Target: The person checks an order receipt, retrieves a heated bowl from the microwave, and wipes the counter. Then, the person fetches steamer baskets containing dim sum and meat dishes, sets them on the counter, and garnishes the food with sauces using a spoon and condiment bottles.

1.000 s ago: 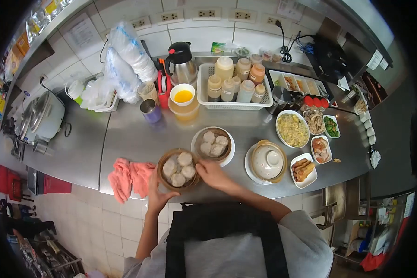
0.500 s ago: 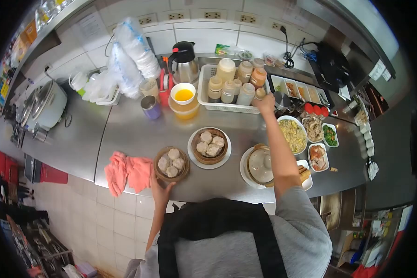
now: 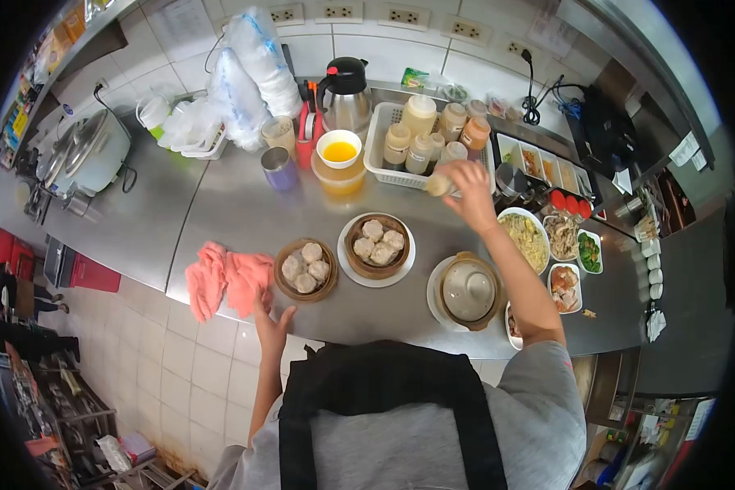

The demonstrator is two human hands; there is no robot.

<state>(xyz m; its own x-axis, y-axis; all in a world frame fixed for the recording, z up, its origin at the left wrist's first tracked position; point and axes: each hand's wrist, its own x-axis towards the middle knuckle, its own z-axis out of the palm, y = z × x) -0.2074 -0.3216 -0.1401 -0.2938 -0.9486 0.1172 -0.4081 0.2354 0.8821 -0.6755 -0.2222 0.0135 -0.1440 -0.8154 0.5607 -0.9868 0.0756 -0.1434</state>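
Tilted at the front rim of the white plastic basket (image 3: 394, 177), the small squeeze bottle (image 3: 438, 186) is gripped in the bent fingers of the right hand (image 3: 470, 196); it should be light and soft-walled (its fill is hard to judge), best held round the body with gentle pressure. The left hand (image 3: 271, 325), thumb and fingers spread around nothing, is just beside the bamboo steamer (image 3: 325, 291) near the pink cloth (image 3: 249, 276). Half a second ago that hand held the steamer, and the bottle was farther right, at the basket's corner.
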